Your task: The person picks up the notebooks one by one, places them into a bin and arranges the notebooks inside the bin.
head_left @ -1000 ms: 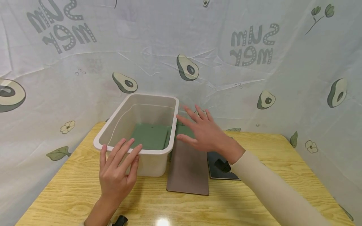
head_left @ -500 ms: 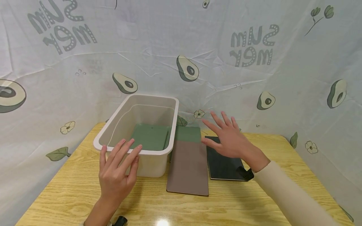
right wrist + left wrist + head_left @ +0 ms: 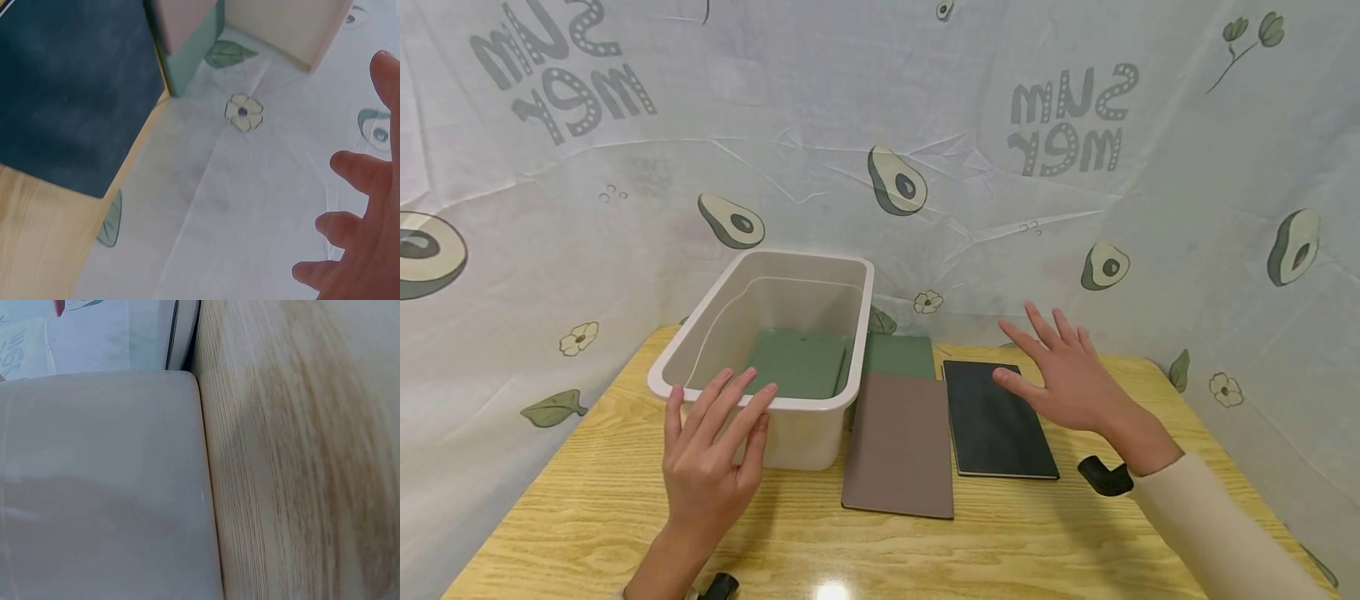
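Off-white plastic is noted in the bin (image 3: 808,437), which is set toward the left of the wood-grained counter (image 3: 775,533), mouth upward, presumably so that its interior can be reached from above. Low inside it, a green notebook (image 3: 801,367) is seen; an extra edge shows along its right side, and whether a second item is contained cannot be told.

The near rim is crossed by the extended, loosely spread fingers of the left hand (image 3: 707,467), with the thumb placed outside. No firm grip is shown; by this placing the bin is judged to be steadied. Whether its wall is pressed by the thumb cannot be determined.

The right hand (image 3: 1071,379) is held raised near the black notebook (image 3: 996,421), fingers spread wide, and nothing is grasped by it.

Just beside the bin, a brown notebook (image 3: 898,450) is laid partly over another green cover (image 3: 898,354), an overlap by which counter space is probably saved. The black notebook is laid flat to the right of the brown one. Printed cloth (image 3: 820,100) is hung behind, apparently as a screen.
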Demonstrator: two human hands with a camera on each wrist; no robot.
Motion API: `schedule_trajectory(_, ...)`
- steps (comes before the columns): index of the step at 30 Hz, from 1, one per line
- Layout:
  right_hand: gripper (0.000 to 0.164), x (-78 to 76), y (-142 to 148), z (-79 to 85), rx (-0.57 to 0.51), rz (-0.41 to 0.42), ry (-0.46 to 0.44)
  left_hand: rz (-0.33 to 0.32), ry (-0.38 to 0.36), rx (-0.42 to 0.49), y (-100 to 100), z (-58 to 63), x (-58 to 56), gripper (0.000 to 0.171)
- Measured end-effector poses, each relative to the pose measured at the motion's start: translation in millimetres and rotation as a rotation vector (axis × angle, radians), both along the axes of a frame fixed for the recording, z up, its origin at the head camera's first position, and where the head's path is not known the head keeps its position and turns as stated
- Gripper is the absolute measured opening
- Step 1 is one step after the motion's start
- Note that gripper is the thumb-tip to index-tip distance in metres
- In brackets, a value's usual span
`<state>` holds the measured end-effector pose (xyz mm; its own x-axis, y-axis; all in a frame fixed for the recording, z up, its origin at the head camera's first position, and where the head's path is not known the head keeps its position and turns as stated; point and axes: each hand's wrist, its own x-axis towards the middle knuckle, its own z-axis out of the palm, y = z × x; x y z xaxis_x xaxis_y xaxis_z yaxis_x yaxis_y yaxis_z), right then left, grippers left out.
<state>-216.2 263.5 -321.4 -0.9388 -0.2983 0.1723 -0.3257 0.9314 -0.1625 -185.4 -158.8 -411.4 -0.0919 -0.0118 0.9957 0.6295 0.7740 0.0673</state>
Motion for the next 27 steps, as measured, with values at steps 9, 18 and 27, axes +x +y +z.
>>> schedule_trajectory(9, 0.078, 6.0, 15, -1.8, -0.013, -0.046, 0.009, 0.001, -0.004, -0.001, 0, -1.0, -0.6, 0.029)
schedule_trajectory(18, 0.078, 8.2, 17, -20.1, -0.039, -0.059, -0.011, 0.005, -0.007, -0.007, -1, -1.8, -0.4, 0.030)
schedule_trajectory(27, 0.078, 6.7, 10, -60.4, -0.080, -0.051, -0.114, 0.003, -0.012, -0.007, -1, -1.6, -0.4, 0.029)
